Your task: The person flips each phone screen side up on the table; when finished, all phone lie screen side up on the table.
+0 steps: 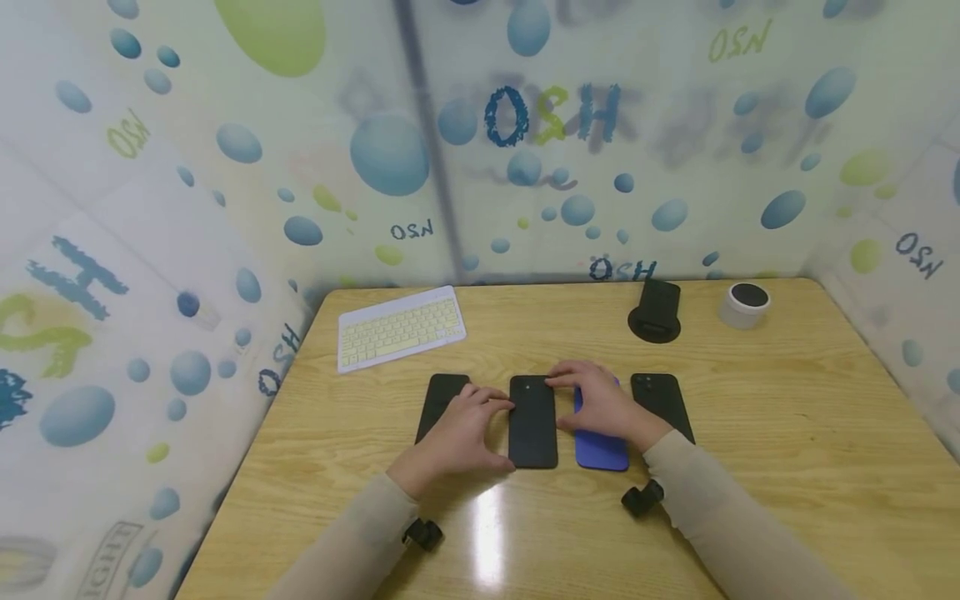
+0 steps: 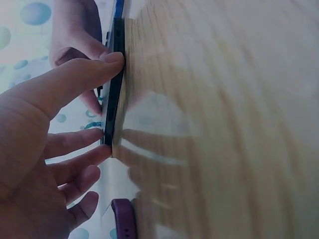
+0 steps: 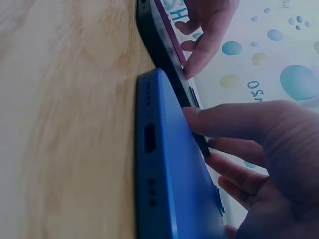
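Observation:
Four phones lie in a row: a black one (image 1: 441,396) at the left, a dark one (image 1: 533,433) in the middle, a blue one (image 1: 602,454), then another black one (image 1: 662,396). My left hand (image 1: 457,435) touches the middle dark phone's left side, thumb near its lower corner, fingertips higher up. Above the blue phone, my right hand (image 1: 600,407) touches the dark phone's right side and top right corner. In the left wrist view, thumb and fingertips of the left hand (image 2: 35,129) rest along the dark phone's edge (image 2: 116,89). The right wrist view shows the right hand (image 3: 279,149) beside the blue phone (image 3: 182,164).
A white keyboard (image 1: 401,327) lies at the back left of the wooden table (image 1: 795,467). At the back right stand a black stand (image 1: 658,308) and a white round object with a dark top (image 1: 743,307). A patterned wall (image 1: 480,208) runs behind the table.

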{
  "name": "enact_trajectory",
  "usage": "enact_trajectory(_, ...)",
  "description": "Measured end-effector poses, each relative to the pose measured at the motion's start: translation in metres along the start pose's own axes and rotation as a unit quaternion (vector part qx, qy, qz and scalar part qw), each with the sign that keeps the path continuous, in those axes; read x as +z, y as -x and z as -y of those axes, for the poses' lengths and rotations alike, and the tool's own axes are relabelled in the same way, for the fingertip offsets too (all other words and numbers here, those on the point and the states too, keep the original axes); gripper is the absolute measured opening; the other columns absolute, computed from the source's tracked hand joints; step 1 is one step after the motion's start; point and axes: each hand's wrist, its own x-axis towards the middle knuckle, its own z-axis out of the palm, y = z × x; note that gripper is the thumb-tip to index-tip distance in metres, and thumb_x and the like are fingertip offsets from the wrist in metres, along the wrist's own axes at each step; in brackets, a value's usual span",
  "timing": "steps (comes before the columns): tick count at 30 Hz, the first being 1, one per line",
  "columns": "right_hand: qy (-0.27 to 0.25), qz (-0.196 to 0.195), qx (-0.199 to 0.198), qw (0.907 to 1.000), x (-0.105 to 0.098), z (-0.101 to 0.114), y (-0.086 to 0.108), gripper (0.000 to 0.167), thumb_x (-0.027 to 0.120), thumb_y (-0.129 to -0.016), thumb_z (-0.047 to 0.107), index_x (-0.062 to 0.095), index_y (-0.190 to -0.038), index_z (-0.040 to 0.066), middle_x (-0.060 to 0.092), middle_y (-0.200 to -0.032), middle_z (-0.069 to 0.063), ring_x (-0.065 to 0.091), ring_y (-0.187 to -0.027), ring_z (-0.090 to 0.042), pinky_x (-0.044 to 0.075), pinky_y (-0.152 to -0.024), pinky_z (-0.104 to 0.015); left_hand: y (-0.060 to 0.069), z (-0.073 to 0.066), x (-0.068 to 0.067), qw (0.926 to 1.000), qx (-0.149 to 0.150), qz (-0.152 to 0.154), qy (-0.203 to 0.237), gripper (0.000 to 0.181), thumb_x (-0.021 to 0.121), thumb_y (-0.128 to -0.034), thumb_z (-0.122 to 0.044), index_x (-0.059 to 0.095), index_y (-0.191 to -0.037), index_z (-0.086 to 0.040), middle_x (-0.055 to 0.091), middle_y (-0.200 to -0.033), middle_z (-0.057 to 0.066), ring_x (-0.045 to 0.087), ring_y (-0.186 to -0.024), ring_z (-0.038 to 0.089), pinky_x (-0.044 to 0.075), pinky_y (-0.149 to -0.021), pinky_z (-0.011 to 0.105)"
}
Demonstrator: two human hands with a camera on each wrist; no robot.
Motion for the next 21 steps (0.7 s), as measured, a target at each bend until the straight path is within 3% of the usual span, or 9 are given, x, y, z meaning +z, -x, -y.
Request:
enact_trajectory(7, -0.027, -0.016, 0.0, 0.9995, -0.0021, 0.0025, -0.0003, 0.064, 0.092, -0.075, 0.018, 0.069, -0.134, 0.006, 0.062, -0.14, -0.012, 0.053, -0.135, -0.039, 0.033, -0.112, -0.069, -0.0001, 0.0022, 0.0004, 1.0, 0.004, -0.002, -0.003, 0.085, 0.089, -0.0713, -0.05, 0.062, -0.143, -0.014, 0.057, -0.148, 0.002, 0.046, -0.129, 0.022, 0.04, -0.11, 0.048)
enact_trajectory(14, -0.032, -0.036, -0.007, 0.9988, -0.0035, 0.0044, 0.003, 0.069, 0.094, -0.073, 0.021, 0.068, -0.135, 0.006, 0.062, -0.14, -0.013, 0.053, -0.135, -0.04, 0.029, -0.112, -0.073, 0.0013, 0.0023, 0.0008, 1.0, 0.005, -0.001, -0.005, 0.083, 0.089, -0.0712, -0.049, 0.062, -0.142, -0.016, 0.058, -0.146, 0.001, 0.045, -0.129, 0.022, 0.041, -0.111, 0.048)
enact_trajectory(21, -0.031, -0.041, 0.011, 0.9986, -0.0001, 0.003, 0.0059, 0.073, 0.094, -0.074, 0.023, 0.066, -0.14, 0.008, 0.06, -0.144, -0.013, 0.049, -0.139, -0.04, 0.026, -0.114, -0.073, 0.0022, -0.0013, -0.0017, 0.9999, 0.009, 0.004, -0.009, 0.083, 0.089, -0.0714, -0.048, 0.062, -0.142, -0.015, 0.058, -0.146, 0.003, 0.046, -0.127, 0.022, 0.041, -0.111, 0.049)
